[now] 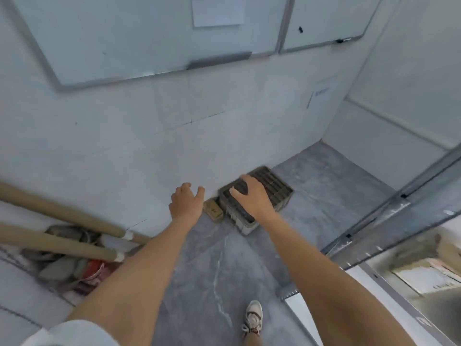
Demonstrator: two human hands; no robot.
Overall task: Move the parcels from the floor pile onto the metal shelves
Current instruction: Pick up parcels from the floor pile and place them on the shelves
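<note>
- Grey stone floor (pixel 224 270) is under me, and a dark crate (pixel 272 193) with a slatted top sits on it, pushed close to the white wall (pixel 149 146).
- Just left of the crate is a small brown parcel (pixel 213 210). It lies flat on the floor, tight in the gap between the crate and the wall. I think it is one of the parcels I must move.
- The parcel's long side runs along the foot of the wall, from the far left to the near right. Its wide face looks up at me.
- My left hand (pixel 185 203) is out over the floor, just left of the parcel. The fingers are loosely bent and hold nothing. I think it is there to take the parcel.
- My right hand (pixel 249 196) is over the near corner of the crate, fingers spread and loose. It holds nothing. I cannot tell if it touches the crate.
- The metal shelves (pixel 389 221) are at my right, near the crate. I think that is where the parcel will go.
- Two brown cardboard tubes (pixel 62 226) lean over a heap of bags (pixel 64 265) at my left, well apart from the parcel.
- My shoe (pixel 254 318) is on the floor below.
</note>
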